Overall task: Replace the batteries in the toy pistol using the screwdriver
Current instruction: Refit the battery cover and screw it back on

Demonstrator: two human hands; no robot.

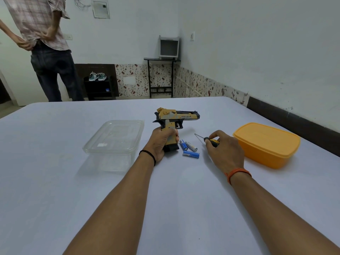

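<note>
A yellow and black toy pistol [176, 116] stands upright near the middle of the white table [55, 181], barrel pointing right. My left hand [161, 141] grips its handle from the left. Three batteries [189, 148], two blue and one silver, lie on the table just right of the handle's base. My right hand [223, 148] pinches the black and yellow handle of a small screwdriver [207, 139], whose thin shaft points up and left, low over the table.
A clear plastic container [115, 137] sits upside down left of the pistol. A closed yellow box [266, 144] stands to the right. A person in a plaid shirt stands beyond the table's far left corner, back turned.
</note>
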